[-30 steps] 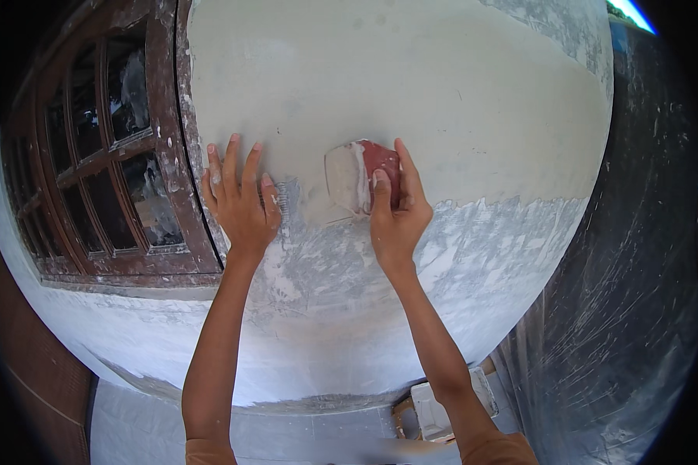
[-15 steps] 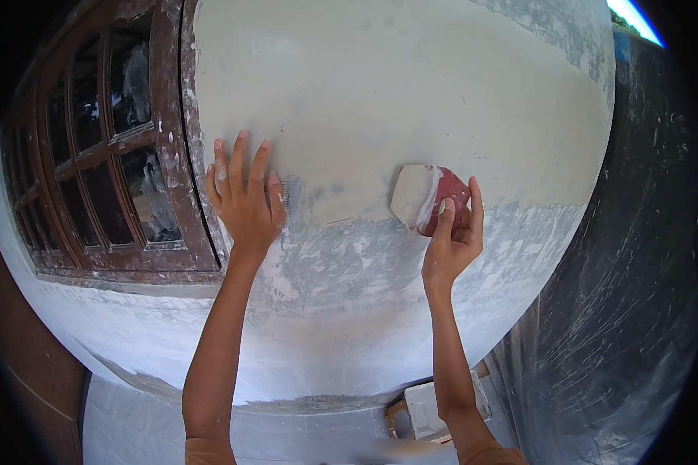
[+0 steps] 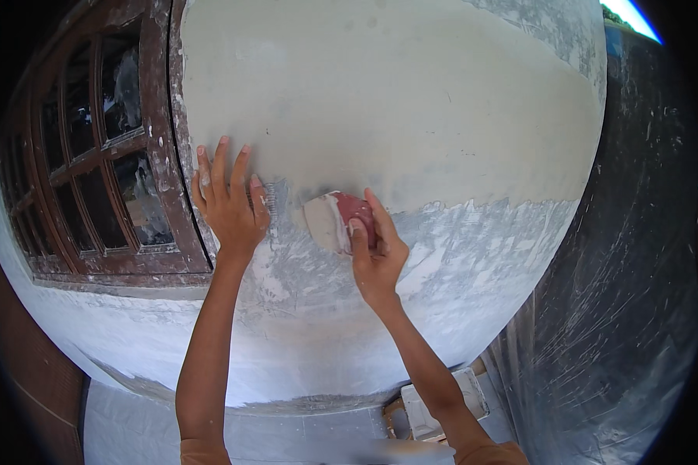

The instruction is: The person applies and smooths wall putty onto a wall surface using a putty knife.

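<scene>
My right hand (image 3: pixel 376 252) presses a red-backed piece of sandpaper (image 3: pixel 341 218) flat against the plastered wall (image 3: pixel 411 101), at the line where smooth cream plaster meets rough grey-white patches. The paper's pale, dust-covered side curls out to the left of my fingers. My left hand (image 3: pixel 229 198) lies flat on the wall with fingers spread, just right of the brown window frame (image 3: pixel 171 155). Nothing is in it.
A dark brown wooden window (image 3: pixel 93 155) with several glass panes, spattered with plaster, fills the left. A dark plastic-covered surface (image 3: pixel 636 271) stands to the right. Below, by my right forearm, a white block-like object (image 3: pixel 438 403) lies on the floor.
My right hand slid the sandpaper to the right along the wall, then back to the left toward my left hand. The left hand stayed in place.
</scene>
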{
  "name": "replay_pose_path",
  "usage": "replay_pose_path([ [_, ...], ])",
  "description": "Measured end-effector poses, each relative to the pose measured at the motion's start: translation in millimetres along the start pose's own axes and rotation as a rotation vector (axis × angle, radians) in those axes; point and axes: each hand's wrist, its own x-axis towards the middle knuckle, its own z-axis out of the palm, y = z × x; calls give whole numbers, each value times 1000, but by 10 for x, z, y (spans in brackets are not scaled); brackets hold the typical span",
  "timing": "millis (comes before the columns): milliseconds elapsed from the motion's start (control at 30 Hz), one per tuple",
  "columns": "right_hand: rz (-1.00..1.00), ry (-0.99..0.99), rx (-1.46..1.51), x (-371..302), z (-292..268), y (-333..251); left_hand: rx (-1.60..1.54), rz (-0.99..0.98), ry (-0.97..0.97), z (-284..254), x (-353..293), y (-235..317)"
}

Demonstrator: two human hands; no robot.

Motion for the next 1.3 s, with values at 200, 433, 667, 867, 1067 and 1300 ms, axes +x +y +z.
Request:
replay_pose_path([
  [200,45,224,39,76,-323,90,53,1,-2,-50,-13,-59],
  [433,-108,-83,-99,-61,123,-17,18,8,28,-6,-7,-78],
  [667,65,356,47,299,-648,40,68,-10,-32,-41,-38,-30],
  [867,-36,-47,74,152,129,-10,24,7,4,2,-3,-27],
  [1067,60,247,72,393,-282,33,47,-17,-12,-57,-29,-65],
  [1300,4,14,75,292,148,-78,16,-12,-28,-11,-31,-16],
])
